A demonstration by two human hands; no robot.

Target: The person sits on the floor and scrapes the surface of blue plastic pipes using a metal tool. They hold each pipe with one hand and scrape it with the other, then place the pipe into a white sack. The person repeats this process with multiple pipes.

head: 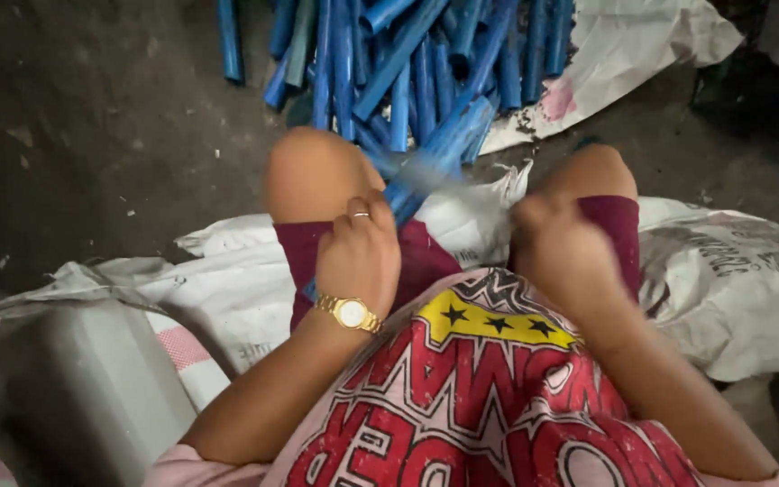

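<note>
My left hand point(359, 255), with a ring and a gold wristwatch, is closed around the near end of a blue plastic pipe point(435, 153) that slants up and away over my left knee. The pipe's middle is blurred by motion. My right hand point(559, 242) is blurred and curled over my right thigh, close to the pipe; whether it grips anything is unclear. A heap of several blue pipes point(407, 63) lies on the floor just beyond my knees.
White woven sacks point(732, 280) spread under and beside my legs. Another white sheet point(633, 45) lies at the back right by the pipe heap. A grey block point(83, 388) sits at lower left. Dark concrete floor point(92, 117) stretches left.
</note>
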